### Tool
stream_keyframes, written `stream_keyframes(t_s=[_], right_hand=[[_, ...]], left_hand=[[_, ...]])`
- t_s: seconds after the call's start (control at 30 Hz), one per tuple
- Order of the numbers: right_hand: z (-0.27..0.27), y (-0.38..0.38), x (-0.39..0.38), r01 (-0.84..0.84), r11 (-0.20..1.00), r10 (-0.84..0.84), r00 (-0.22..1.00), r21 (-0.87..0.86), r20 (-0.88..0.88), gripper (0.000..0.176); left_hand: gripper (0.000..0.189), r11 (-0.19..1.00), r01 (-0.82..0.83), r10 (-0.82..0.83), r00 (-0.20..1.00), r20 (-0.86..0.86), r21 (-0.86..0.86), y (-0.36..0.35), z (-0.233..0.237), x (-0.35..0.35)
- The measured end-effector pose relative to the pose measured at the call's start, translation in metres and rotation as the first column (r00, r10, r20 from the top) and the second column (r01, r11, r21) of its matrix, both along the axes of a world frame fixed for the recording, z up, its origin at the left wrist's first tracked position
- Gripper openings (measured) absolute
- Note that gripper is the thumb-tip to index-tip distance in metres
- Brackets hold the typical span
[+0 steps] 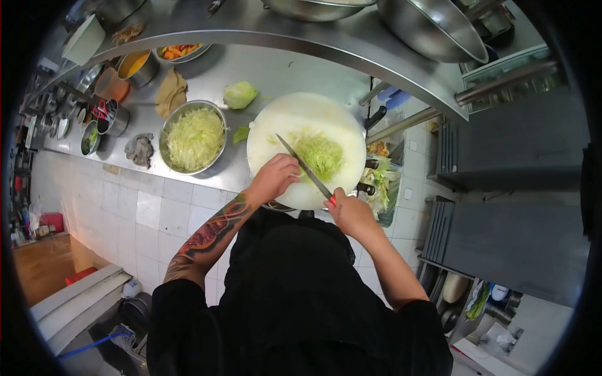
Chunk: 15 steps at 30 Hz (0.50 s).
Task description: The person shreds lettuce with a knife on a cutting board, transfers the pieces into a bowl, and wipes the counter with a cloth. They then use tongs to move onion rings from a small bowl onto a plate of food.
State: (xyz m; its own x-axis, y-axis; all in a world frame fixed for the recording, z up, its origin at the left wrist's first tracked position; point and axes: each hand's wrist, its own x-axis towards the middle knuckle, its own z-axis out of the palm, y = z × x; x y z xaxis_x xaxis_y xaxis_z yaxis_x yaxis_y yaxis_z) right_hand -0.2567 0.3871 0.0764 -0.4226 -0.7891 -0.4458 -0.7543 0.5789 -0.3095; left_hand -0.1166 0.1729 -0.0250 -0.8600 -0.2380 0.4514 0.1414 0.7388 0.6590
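Observation:
My right hand (348, 214) grips the red handle of a kitchen knife (306, 168), its blade lying diagonally over a round white cutting board (269, 131). Beside the blade, on its left, my left hand (274, 179) is closed with its fingers curled and pressed together. Whether those fingers hold anything is hidden. A pile of finely shredded cabbage (321, 156) lies on the board, just right of the blade. Left of the board stands a metal bowl (164, 158) heaped with more shredded cabbage (194, 138).
Behind the bowl sits a piece of cabbage (240, 95) on the steel counter (213, 78). Cloths (140, 150) and metal pots (139, 67) are farther left. A steel shelf (326, 41) with large bowls overhangs the back. Black knife handles (375, 118) stick out at the board's right.

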Motion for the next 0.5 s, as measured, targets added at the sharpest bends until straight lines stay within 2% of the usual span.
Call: stream_keyframes(t_s=[0.07,0.17,0.2,0.27,0.33,0.4,0.5], right_hand=[[-0.03,-0.004,0.005,0.046,0.999,-0.046,0.999,0.016,0.02,0.033],[-0.036,-0.019,-0.006,0.014,1.0,-0.014,1.0,-0.027,0.014,0.035],[-0.009,-0.017,-0.004,0.008,1.0,-0.008,1.0,-0.014,0.011,0.035],[-0.002,-0.004,0.001,0.017,1.0,-0.017,1.0,0.013,0.015,0.036],[-0.014,-0.001,0.002,0.021,0.999,-0.022,1.0,0.047,0.023,0.037],[-0.038,-0.017,-0.001,0.057,0.998,-0.057,0.997,-0.005,0.061,0.038],[-0.017,-0.015,-0.01,0.027,0.999,-0.027,1.0,-0.019,0.016,0.037]], left_hand=[[0.025,1.0,-0.01,0.01,1.0,-0.009,0.005,0.003,-0.003,0.004],[0.026,1.0,-0.017,0.017,1.0,-0.006,-0.021,0.002,0.0,0.005],[0.026,1.0,-0.012,0.013,1.0,0.011,-0.015,0.002,0.001,0.006],[0.026,1.0,-0.015,0.015,1.0,0.02,-0.008,0.001,0.002,0.003],[0.025,1.0,-0.016,0.015,1.0,-0.005,-0.017,0.002,0.002,0.006],[0.025,1.0,-0.01,0.01,1.0,-0.007,-0.023,0.004,0.003,0.008],[0.024,0.999,0.003,-0.003,1.0,0.0,-0.048,-0.001,0.001,0.011]])
